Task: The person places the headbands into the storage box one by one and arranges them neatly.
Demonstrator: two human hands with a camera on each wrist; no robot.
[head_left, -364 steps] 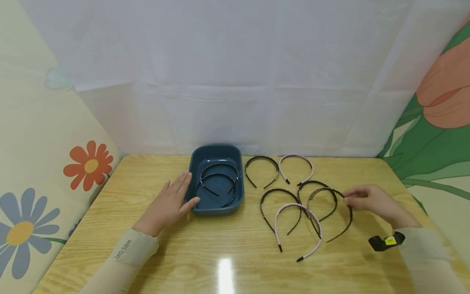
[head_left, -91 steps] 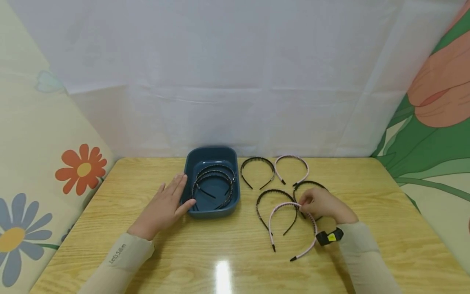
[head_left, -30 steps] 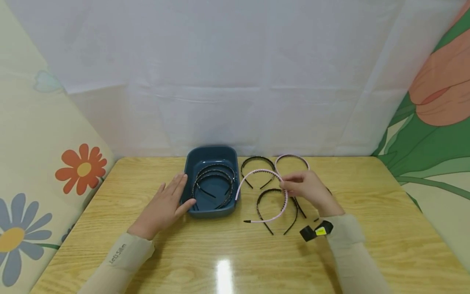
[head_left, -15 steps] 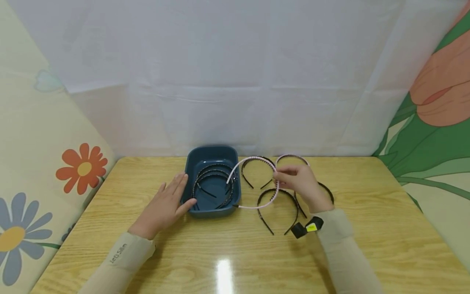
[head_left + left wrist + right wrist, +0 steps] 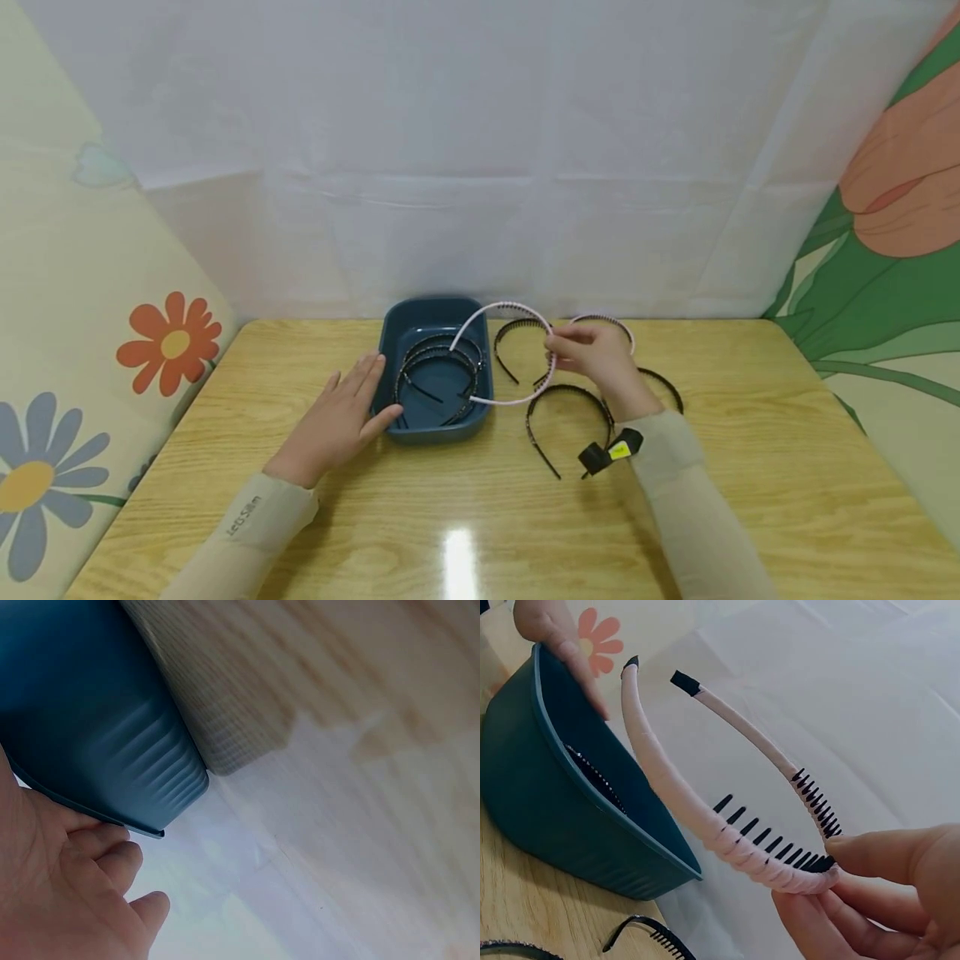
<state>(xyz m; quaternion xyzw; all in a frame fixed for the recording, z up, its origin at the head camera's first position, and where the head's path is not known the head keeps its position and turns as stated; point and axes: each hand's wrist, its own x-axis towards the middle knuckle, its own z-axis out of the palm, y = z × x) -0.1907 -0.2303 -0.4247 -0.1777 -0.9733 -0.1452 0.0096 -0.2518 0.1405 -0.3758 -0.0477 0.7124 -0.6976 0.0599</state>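
Between its thumb and fingers my right hand [image 5: 596, 358] pinches a pink headband [image 5: 682, 802] with black comb teeth. The headband's open ends point left, over the right rim of the blue bin [image 5: 438, 435]. In the right wrist view it hangs clear of the bin's wall. My left hand [image 5: 337, 417] rests on the bin's left rim with its fingers straight. Several black headbands [image 5: 438, 352] lie overlapping inside the bin. The left wrist view shows the bin's ribbed outer side [image 5: 150, 757] beside the fingers.
On the wooden table [image 5: 375, 517], right of the bin, lie a black headband [image 5: 534, 417] in front, another black headband [image 5: 667, 385] behind my right wrist, a black one [image 5: 501, 354] at the back, and a pink one [image 5: 600, 317] partly hidden. A white cloth [image 5: 480, 167] hangs behind.
Twelve seconds ago my right hand touched a black headband at right; one more black headband is now in the bin. Since then it has lifted the front pink headband and carried it left. The left hand stays.
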